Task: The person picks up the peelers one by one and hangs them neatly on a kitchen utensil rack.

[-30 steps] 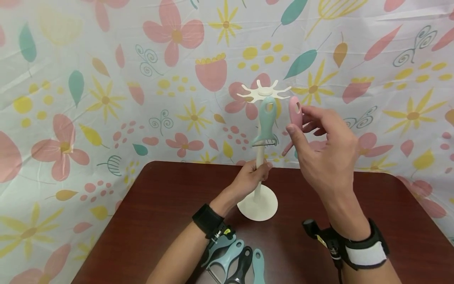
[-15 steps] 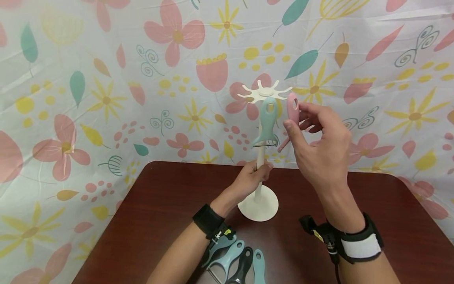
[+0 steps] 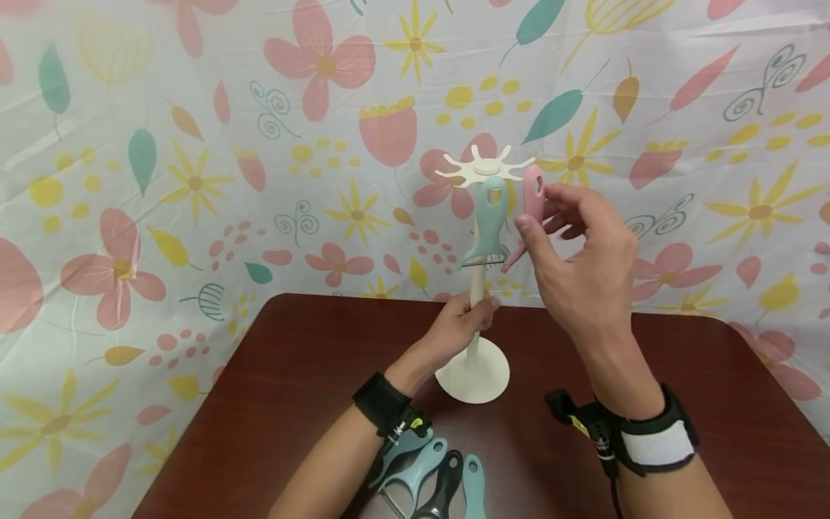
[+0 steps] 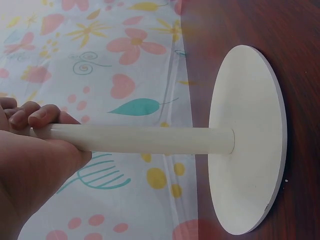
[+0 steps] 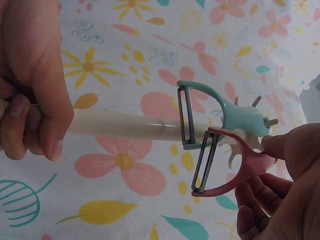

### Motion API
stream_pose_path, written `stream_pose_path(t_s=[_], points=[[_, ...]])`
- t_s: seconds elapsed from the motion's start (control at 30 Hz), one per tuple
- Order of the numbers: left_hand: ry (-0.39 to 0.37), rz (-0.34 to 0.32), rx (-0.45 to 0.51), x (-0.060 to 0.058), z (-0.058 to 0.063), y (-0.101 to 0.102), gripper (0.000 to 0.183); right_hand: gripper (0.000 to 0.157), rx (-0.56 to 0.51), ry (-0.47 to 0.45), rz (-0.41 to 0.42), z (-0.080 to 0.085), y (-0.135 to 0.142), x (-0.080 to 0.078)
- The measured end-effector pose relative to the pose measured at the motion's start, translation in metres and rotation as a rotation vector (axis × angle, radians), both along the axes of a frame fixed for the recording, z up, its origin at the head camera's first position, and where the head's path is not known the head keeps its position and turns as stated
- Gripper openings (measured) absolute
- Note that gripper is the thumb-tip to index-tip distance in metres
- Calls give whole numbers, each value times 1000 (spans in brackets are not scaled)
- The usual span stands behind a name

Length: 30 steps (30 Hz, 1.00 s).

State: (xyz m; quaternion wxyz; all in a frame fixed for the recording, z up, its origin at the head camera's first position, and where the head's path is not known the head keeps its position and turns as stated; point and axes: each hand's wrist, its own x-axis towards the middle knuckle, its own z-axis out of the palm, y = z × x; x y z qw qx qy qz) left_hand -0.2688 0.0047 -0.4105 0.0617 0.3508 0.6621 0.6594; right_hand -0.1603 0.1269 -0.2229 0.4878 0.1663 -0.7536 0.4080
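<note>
My left hand (image 3: 457,321) grips the post of a cream utensil stand (image 3: 473,375), whose round base is on the table. From one arm of its spoked top hangs a mint-green peeler (image 3: 491,216) by the hole in its handle. Between the thumb and fingers of my right hand (image 3: 583,267) is a pink peeler (image 3: 534,191), handle end up, just right of the mint one. In the right wrist view the pink peeler (image 5: 252,165) has its blade towards the post, overlapping the mint peeler (image 5: 240,117); whether they touch I cannot tell.
Near the table's front edge lie several more peelers: a light blue one (image 3: 418,468), a black one (image 3: 446,483) and another light blue handle (image 3: 474,486). My left forearm partly covers this group. A floral cloth (image 3: 194,252) hangs behind the brown table (image 3: 324,346).
My right hand has brought the pink peeler slightly left and up, closer to the stand's top and the mint peeler. My left hand stays on the post.
</note>
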Motion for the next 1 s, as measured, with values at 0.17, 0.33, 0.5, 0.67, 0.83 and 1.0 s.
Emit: stream_pose_path(t_s=[0.17, 0.33, 0.5, 0.67, 0.83, 1.0], points=[[2, 11, -6, 0, 0, 0, 40, 31, 5, 4, 15, 1, -2, -1], [6, -4, -1, 7, 10, -2, 37, 31, -13, -24, 11, 2, -4, 0], [10, -18, 5, 17, 24, -5, 36, 31, -5, -26, 12, 3, -4, -1], [12, -12, 3, 17, 24, -5, 38, 30, 1, -9, 18, 3, -5, -2], [13, -12, -5, 16, 23, -5, 39, 30, 5, -8, 20, 2, -6, -3], [16, -11, -1, 18, 23, -5, 38, 30, 12, -11, 27, 0, -6, -4]])
